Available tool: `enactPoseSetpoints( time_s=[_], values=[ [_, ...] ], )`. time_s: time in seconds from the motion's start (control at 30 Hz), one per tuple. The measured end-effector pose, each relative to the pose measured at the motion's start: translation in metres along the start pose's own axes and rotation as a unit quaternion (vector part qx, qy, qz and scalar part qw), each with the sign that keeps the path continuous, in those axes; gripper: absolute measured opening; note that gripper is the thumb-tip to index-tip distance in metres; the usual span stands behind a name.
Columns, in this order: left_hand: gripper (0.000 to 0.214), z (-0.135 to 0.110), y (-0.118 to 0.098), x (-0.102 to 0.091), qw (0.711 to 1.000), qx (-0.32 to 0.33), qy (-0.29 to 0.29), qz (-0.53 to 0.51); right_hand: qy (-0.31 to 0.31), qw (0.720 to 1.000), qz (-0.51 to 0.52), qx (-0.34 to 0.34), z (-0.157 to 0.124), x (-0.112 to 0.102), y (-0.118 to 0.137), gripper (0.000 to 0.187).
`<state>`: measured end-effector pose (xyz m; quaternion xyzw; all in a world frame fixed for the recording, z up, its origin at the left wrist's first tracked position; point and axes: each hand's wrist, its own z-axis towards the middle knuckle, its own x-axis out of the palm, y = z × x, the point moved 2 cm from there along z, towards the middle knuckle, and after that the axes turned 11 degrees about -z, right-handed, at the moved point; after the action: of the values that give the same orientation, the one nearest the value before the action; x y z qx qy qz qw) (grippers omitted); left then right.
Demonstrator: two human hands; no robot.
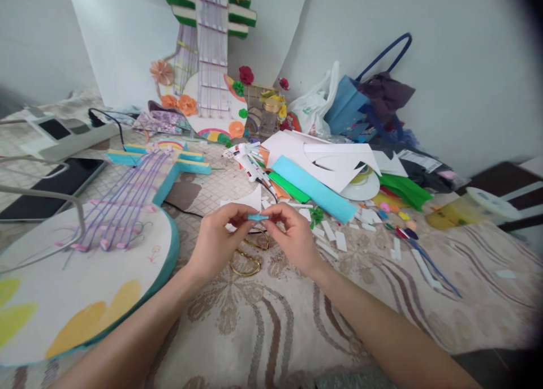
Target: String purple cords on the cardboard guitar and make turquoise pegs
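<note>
A small light-blue strip of paper point(257, 217) is pinched between the fingertips of my left hand point(218, 236) and my right hand point(297, 239), which meet in the middle of the view. Fingers and thumbs cover its ends, so its full shape is hidden. Just below my hands lie gold-handled scissors point(246, 274) on the patterned cloth, their blades out of sight. To my left rests a handmade guitar point(123, 270) with a white face, light-blue sides and purple yarn strings.
A white glue gun point(251, 165) lies beyond my hands, its cord running leftward. White and light-blue sheets point(314, 188) are heaped to the right, with scraps around them. A taller decorated guitar point(212, 95) leans at the back. A plastic cup point(470, 208) stands far right.
</note>
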<state>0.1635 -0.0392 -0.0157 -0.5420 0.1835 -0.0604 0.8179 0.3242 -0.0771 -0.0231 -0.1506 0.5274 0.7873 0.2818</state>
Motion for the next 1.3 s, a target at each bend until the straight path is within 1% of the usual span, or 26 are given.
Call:
enactPoseSetpoints(
  time_s=[0.13, 0.23, 0.47, 0.6, 0.77, 0.83, 1.0, 1.07, 1.17, 1.23, 1.3],
  values=[
    [0.013, -0.0005, -0.0011, -0.0001, 0.999, 0.026, -0.004, 0.037, -0.003, 1.000, -0.013, -0.008, 0.0003, -0.0008, 0.0013, 0.011],
    [0.011, -0.0005, -0.0019, 0.0003, 0.998, 0.034, 0.000, 0.047, -0.001, 1.000, -0.019, -0.014, 0.0004, -0.0006, 0.0014, 0.011],
    [0.012, -0.0005, -0.0009, 0.0007, 0.998, 0.031, 0.009, 0.055, 0.001, 1.000, -0.029, -0.009, 0.0002, 0.0014, 0.0003, 0.009],
    [0.013, -0.0010, 0.0000, 0.0016, 0.998, 0.027, 0.018, 0.055, 0.017, 0.999, -0.031, -0.007, 0.0005, 0.0020, 0.0010, 0.008],
    [0.010, -0.0017, 0.0006, 0.0030, 0.998, 0.023, 0.026, 0.050, 0.013, 0.999, -0.042, -0.024, 0.0009, 0.0016, 0.0023, 0.009],
    [0.008, -0.0012, 0.0009, 0.0031, 0.999, 0.013, 0.027, 0.035, 0.018, 0.999, -0.038, -0.013, 0.0008, 0.0016, 0.0020, 0.008],
    [0.010, 0.0008, 0.0031, 0.0043, 0.995, -0.080, 0.054, -0.029, 0.055, 0.998, -0.013, 0.042, 0.0013, 0.0012, 0.0017, 0.005],
    [0.011, 0.0010, 0.0031, 0.0044, 0.992, -0.099, 0.064, -0.040, 0.067, 0.996, 0.001, 0.057, 0.0016, 0.0009, 0.0021, 0.006],
    [0.013, 0.0008, 0.0036, 0.0033, 0.992, -0.109, 0.062, -0.029, 0.077, 0.995, 0.015, 0.066, 0.0016, 0.0009, 0.0027, 0.007],
    [0.014, 0.0006, 0.0041, 0.0025, 0.992, -0.104, 0.063, -0.032, 0.089, 0.993, 0.038, 0.068, 0.0016, 0.0013, 0.0024, 0.008],
    [0.015, 0.0005, 0.0045, 0.0017, 0.992, -0.098, 0.066, -0.047, 0.101, 0.990, 0.063, 0.070, 0.0017, 0.0017, 0.0017, 0.013]
  ],
)
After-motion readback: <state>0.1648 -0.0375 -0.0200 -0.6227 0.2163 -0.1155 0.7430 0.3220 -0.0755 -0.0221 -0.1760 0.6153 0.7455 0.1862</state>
